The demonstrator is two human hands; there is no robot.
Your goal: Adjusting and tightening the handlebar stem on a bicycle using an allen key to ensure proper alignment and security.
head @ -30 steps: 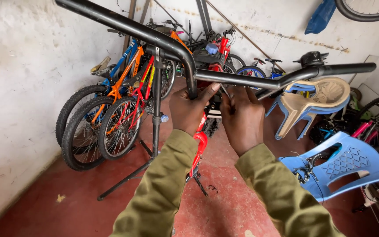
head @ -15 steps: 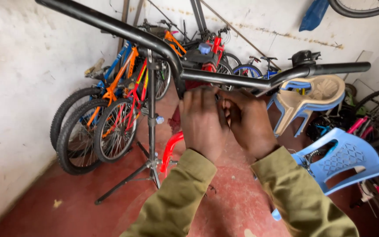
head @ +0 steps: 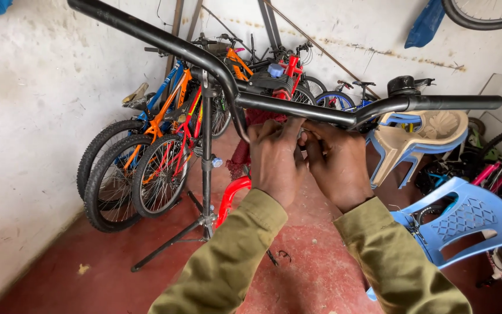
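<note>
A black bicycle handlebar [head: 164, 40] runs across the view from upper left to right, with a bell [head: 402, 85] near its right grip. Both hands meet under its middle, at the stem. My left hand [head: 274, 160] has its fingers curled up against the bar's centre. My right hand [head: 338, 163] is beside it, fingertips pinched on a small metal part I cannot make out. A red bicycle frame [head: 232, 195] shows below the hands, mostly hidden by my olive sleeves.
A black repair stand [head: 206, 151] rises left of the hands. Several bicycles [head: 152, 145] lean on the white wall at left. Stacked plastic chairs [head: 419, 139] and a blue chair [head: 466, 218] are at right. The floor [head: 117, 261] is red.
My head has shifted, so the handlebar sits lower and more to the right in view. Both hands stay together at the bar's middle, fingers working slightly.
</note>
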